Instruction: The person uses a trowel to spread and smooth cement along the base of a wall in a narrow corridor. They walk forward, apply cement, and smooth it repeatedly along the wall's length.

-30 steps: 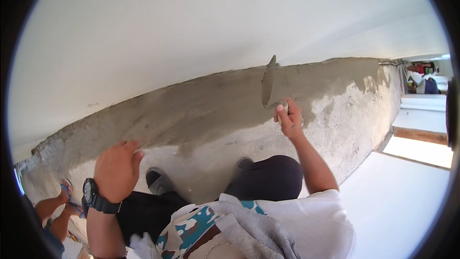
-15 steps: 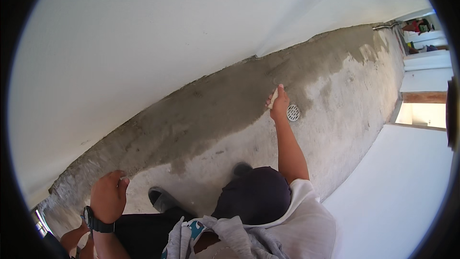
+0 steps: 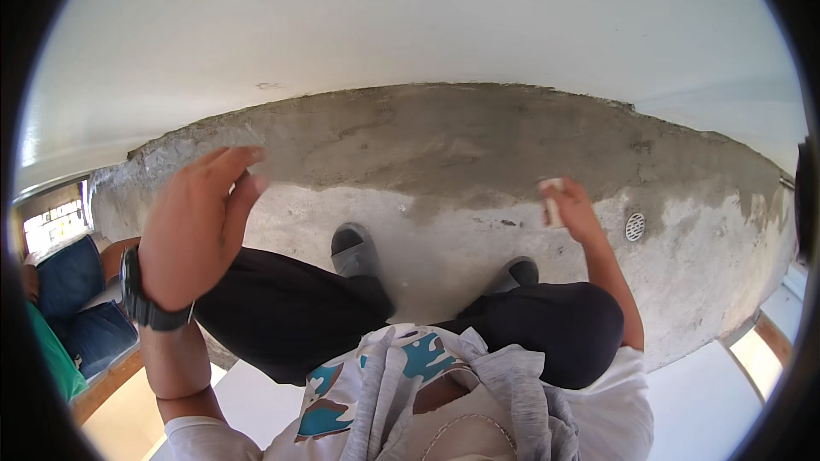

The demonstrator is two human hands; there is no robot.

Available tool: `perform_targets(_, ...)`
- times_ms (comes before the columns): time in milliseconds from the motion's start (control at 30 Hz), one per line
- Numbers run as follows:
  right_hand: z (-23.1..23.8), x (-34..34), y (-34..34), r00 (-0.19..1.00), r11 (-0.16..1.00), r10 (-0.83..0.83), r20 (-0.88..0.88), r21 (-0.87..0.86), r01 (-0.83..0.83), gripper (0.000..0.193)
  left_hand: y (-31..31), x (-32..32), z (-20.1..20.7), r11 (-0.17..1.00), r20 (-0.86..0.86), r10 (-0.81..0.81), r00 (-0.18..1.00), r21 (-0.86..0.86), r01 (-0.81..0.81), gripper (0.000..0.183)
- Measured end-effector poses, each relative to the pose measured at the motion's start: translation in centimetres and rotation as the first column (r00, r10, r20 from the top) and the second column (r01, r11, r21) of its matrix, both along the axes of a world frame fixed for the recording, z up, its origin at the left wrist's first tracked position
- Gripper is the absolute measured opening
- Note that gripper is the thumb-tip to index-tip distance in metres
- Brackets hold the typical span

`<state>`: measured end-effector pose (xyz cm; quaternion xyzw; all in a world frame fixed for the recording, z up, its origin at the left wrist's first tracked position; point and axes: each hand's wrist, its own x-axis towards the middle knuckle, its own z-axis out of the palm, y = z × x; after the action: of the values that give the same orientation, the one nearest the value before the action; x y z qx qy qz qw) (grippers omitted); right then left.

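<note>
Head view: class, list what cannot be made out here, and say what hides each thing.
- Tool in the right hand: only a pale handle end shows above the fingers; its working end is hidden by the hand.
- Left hand: blurred, palm side turned away.
- Shoes: heels covered by the dark trousers.
- Floor drain: too small to see its pattern clearly.
- Seated person at left: cut off by the picture's rim.

White wall [image 3: 410,17] ahead of me, smooth, daylit. Below it a strip of rough grey cement floor [image 3: 444,145], darker and damp-looking along the wall. Round metal drain [image 3: 635,226] set near its right end. Bright window [image 3: 51,222] far left.
</note>
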<state>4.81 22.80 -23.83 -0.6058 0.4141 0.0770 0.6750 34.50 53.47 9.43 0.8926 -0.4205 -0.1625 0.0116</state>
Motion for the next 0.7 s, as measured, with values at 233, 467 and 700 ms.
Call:
perform_targets(233, -2.7, 14.4, 19.9, 0.804, 0.736, 0.568, 0.176, 0.328, -0.592, 0.038, 1.7, 3.5, -5.4, 0.998, 0.010, -0.055, 0.998, 0.035, 0.055, 0.028)
perform_targets(467, -1.4, 12.1, 17.4, 0.922, 0.867, 0.387, 0.004, 0.338, -0.366, 0.038, 3.0, 4.9, -5.4, 0.997, -0.251, 0.047, 0.967, 0.065, -0.031, 0.031)
perform_targets(700, -0.1, 5.6, 8.4, 0.950, 0.957, 0.257, -0.177, 0.181, -0.225, 0.035, 2.5, 5.3, -3.7, 0.989, -0.402, 0.118, 0.908, -0.034, -0.144, 0.034)
